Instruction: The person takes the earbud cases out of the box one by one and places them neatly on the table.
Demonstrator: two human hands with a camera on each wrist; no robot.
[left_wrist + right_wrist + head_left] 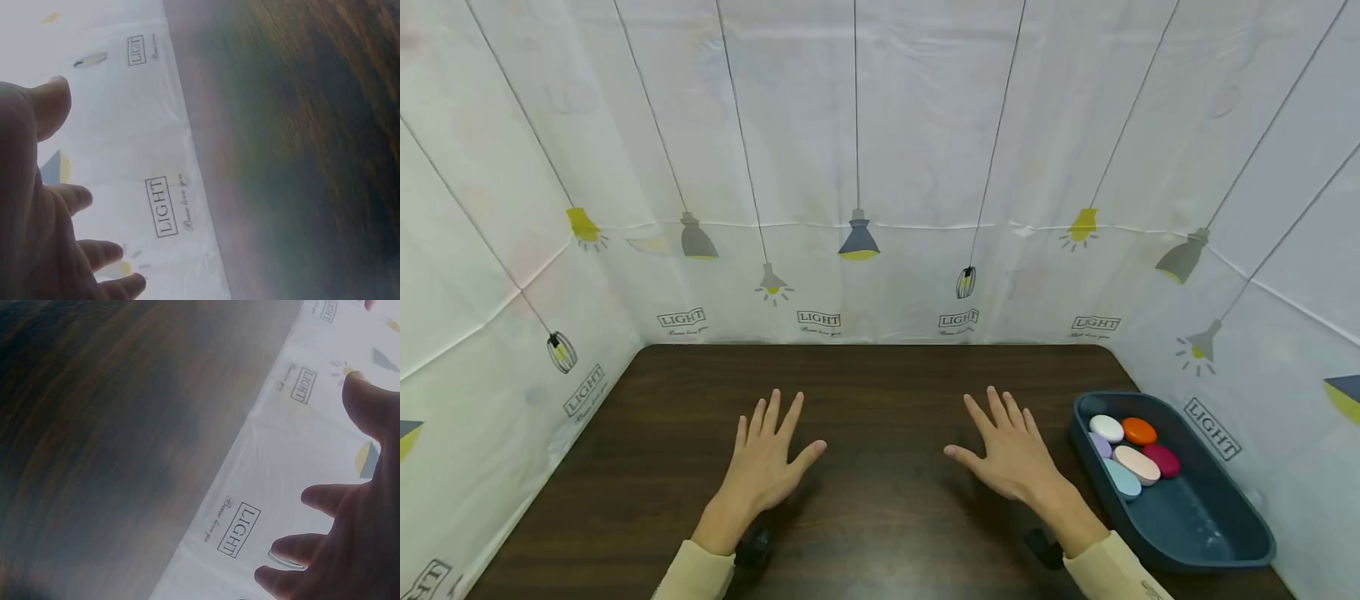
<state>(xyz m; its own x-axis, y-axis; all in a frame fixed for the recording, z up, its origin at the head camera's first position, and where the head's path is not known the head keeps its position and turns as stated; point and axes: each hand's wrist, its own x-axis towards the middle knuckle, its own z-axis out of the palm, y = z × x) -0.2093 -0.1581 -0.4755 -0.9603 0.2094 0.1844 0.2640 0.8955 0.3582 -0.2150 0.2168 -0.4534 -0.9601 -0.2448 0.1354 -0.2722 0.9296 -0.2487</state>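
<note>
In the head view my left hand (pixel 765 464) is spread above the left half of the dark wooden table (pixel 880 533), fingers straight and holding nothing. My right hand (pixel 1011 454) is held the same way over the right half, thumb pointing inward. Nearest to it, on the right, stands a dark blue tray (pixel 1198 533). Smooth rounded pieces lie grouped in the tray's far left part: a white one (pixel 1107 428), an orange one (pixel 1139 431), a dark red one (pixel 1162 460), a cream one (pixel 1137 465), a light blue one (pixel 1123 480) and a lilac one (pixel 1101 445).
A white curtain (pixel 917 167) printed with hanging lamps surrounds the table at the back and both sides. The tray stands close to its right side. Dark wristbands show at the left wrist (pixel 752 546) and the right wrist (pixel 1043 548).
</note>
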